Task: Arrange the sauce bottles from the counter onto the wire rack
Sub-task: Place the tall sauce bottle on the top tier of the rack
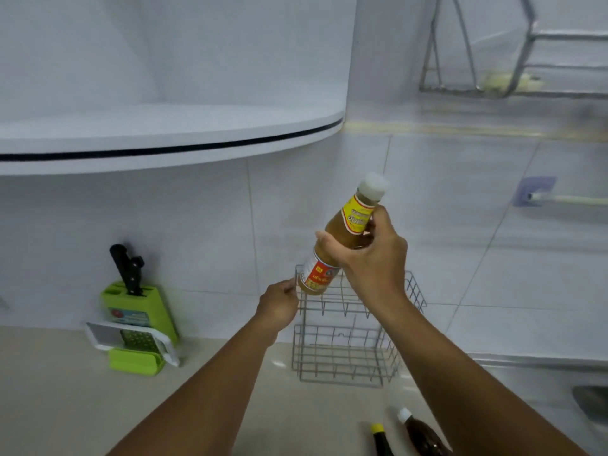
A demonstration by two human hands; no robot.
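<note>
The right hand (368,255) is wrapped around the tilted orange-brown sauce bottle with a white cap (342,238) just above the grey wire rack (348,340), which the left hand (279,304) pinches, so the bottle's bottom might bump the wires and slip.

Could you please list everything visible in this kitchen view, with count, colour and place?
sauce bottle: one, orange-brown with white cap, held tilted above the rack
wire rack: one, silver, on the counter by the wall
dark bottles: two, near bottom edge
knife block: one, green, left on the counter
grater: one, white-framed, leaning against the block
hanging rack: one, metal, upper right
left hand: gripping the rack's top corner
right hand: fingers around the bottle
</note>
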